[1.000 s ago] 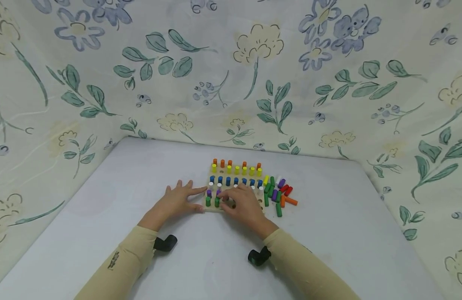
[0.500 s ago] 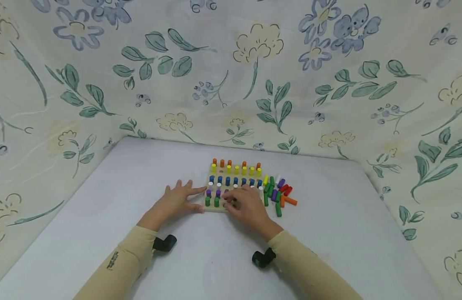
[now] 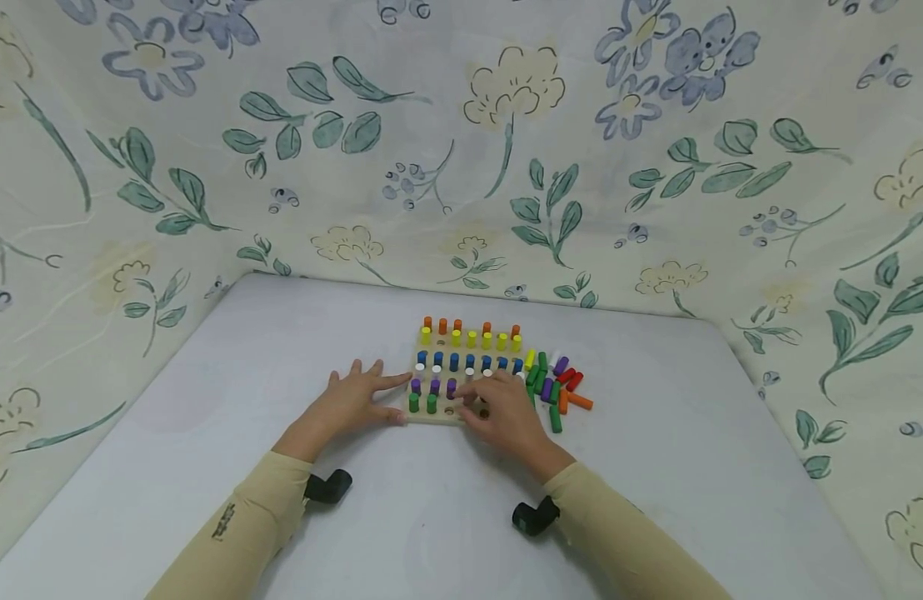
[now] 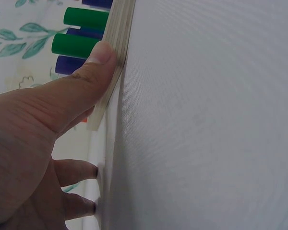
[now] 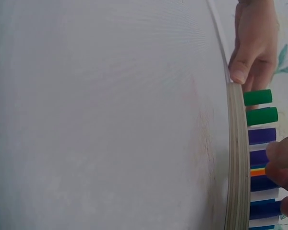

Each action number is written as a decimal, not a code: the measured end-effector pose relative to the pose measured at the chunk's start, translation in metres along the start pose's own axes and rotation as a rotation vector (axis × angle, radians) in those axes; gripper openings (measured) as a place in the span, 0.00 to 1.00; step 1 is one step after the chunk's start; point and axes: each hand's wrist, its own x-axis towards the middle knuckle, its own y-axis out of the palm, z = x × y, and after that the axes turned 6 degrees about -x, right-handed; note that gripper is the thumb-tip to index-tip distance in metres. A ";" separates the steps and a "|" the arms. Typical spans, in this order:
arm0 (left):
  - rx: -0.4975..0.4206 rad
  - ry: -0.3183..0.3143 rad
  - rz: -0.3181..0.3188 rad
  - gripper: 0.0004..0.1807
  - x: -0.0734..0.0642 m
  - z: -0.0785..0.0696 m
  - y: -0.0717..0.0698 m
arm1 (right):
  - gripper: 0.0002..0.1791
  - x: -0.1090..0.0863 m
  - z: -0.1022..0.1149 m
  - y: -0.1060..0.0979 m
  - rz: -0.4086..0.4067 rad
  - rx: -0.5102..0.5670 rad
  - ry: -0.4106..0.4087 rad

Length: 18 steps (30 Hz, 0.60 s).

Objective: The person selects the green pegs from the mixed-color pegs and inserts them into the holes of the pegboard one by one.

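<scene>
A wooden pegboard (image 3: 429,419) stands on the table with rows of coloured pegs. My left hand (image 3: 352,404) is spread at its left side, the thumb (image 4: 101,53) against the board's front corner beside two green pegs (image 4: 76,45). The right hand (image 3: 501,414) hovers over the board with bent fingers. In the right wrist view its thumb (image 5: 274,149) meets the top end of an upright purple peg (image 5: 258,157), with another fingertip just beside it. I cannot tell whether they pinch that peg. Several bare holes show in the front green row.
Loose pegs lie right of the board, among them a green peg (image 3: 556,418), an orange peg (image 3: 580,401) and a purple peg (image 3: 561,365). Blue pegs (image 3: 454,362), yellow pegs (image 3: 471,338) and orange pegs (image 3: 442,326) stand towards the back. Floral cloth (image 3: 461,167) hangs behind.
My right hand has shifted rightwards along the purple row, uncovering a third purple peg and a bare hole in front of it. My left hand stays in place.
</scene>
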 end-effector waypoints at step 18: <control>-0.007 -0.003 0.000 0.44 -0.001 -0.002 0.000 | 0.10 -0.007 -0.009 -0.006 -0.047 0.017 -0.020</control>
